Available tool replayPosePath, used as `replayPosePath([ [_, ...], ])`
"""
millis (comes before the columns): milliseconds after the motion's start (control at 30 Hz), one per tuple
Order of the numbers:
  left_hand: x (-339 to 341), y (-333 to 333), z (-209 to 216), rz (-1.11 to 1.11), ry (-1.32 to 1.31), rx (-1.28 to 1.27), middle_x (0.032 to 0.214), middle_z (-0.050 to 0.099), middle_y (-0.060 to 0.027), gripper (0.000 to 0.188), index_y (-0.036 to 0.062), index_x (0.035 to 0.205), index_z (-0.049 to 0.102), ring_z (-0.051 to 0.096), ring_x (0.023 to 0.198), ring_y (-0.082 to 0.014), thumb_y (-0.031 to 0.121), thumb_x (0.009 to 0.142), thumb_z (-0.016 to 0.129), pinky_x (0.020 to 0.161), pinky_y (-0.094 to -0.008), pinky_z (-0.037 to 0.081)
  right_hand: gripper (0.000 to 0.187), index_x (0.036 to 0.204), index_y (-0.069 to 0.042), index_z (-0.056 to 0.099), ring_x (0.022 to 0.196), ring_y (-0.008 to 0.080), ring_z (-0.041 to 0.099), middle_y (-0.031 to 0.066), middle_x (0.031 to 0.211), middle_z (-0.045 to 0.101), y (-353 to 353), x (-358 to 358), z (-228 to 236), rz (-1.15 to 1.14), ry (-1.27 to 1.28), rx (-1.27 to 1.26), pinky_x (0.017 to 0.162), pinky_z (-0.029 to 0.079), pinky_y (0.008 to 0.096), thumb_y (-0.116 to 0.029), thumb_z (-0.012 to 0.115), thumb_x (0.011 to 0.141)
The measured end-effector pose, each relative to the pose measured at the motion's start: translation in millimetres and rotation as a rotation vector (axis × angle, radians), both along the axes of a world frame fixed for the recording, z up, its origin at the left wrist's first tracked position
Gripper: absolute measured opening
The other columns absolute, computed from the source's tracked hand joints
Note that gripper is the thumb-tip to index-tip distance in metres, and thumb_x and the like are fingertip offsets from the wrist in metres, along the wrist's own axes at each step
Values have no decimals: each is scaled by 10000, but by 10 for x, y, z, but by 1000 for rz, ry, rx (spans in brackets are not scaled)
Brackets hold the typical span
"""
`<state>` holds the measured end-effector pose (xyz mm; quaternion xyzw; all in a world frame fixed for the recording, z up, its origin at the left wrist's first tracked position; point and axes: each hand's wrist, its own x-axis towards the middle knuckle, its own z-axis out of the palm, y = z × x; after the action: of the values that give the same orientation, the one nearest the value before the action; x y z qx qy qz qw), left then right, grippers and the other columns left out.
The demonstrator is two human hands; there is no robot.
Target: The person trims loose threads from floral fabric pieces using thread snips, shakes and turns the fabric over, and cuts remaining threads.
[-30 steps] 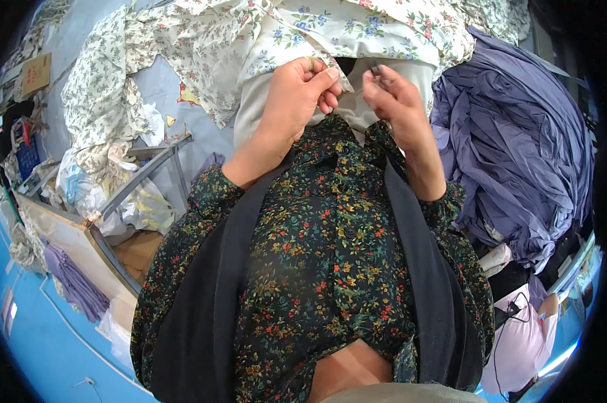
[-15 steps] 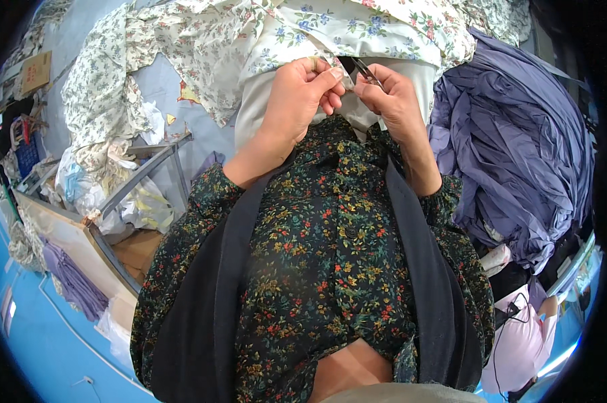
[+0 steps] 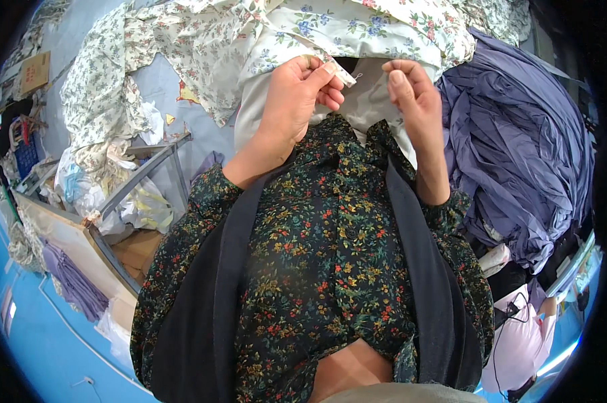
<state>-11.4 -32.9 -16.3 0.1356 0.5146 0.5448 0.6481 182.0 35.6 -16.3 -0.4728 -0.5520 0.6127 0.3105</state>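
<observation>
Between the thumb and fingers of my left hand (image 3: 303, 84) is the end of a narrow white fabric strip (image 3: 345, 75) with a small print. A loose white thread sticks out from its tip. To its right, apart from the strip, my right hand (image 3: 414, 91) is raised with the fingers curled and the thumb near the fingertips; whatever they hold, if anything, is hidden. White floral cloth (image 3: 377, 30) spreads just beyond both hands, and plain pale cloth (image 3: 256, 94) hangs below it.
A large heap of purple-grey cloth (image 3: 518, 141) lies at the right. More printed cloth (image 3: 102, 87) drapes at the left, above a metal frame (image 3: 142, 174) with plastic bags (image 3: 146, 205). At the lower right is a person in pale pink (image 3: 525, 342).
My right hand has moved right, away from the left hand and strip. The dark thin metal tool seen in it before no longer shows. My left hand has barely moved.
</observation>
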Motion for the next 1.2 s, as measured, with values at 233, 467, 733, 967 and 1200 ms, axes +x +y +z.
replayPosePath([
  [233,21,2,26,29,-13,18,813,655,-91,148,25,931,549,625,679,-137,152,955,620,610,-259,517,270,944,4,608,643,59,440,-19,678,514,-172,-36,26,184,-211,164,568,361,238,-263,582,977],
  [467,22,-17,13,17,-14,34,828,654,-94,150,30,926,538,625,697,-137,154,958,617,627,-261,519,277,923,9,604,632,58,430,-16,665,497,-172,-95,35,173,-174,197,556,350,241,-264,589,971],
  [733,41,-12,36,8,-11,58,828,650,-94,149,29,927,533,621,702,-139,153,964,607,632,-262,517,298,879,-13,623,562,32,352,-41,600,426,-173,-63,-19,66,39,-77,513,280,216,-297,600,968],
  [967,54,-14,1,-20,-15,88,861,650,-101,127,9,963,539,619,724,-141,130,979,573,661,-268,518,302,848,-35,637,440,21,266,-74,558,411,-61,-136,64,95,244,-819,423,201,224,-320,629,947],
  [1200,63,-33,-31,-87,-102,178,902,653,-91,242,-51,1145,566,630,759,-145,100,956,582,710,-271,525,154,823,-92,612,477,6,298,-85,588,446,-107,-177,-14,49,297,-653,435,200,210,-218,663,895],
])
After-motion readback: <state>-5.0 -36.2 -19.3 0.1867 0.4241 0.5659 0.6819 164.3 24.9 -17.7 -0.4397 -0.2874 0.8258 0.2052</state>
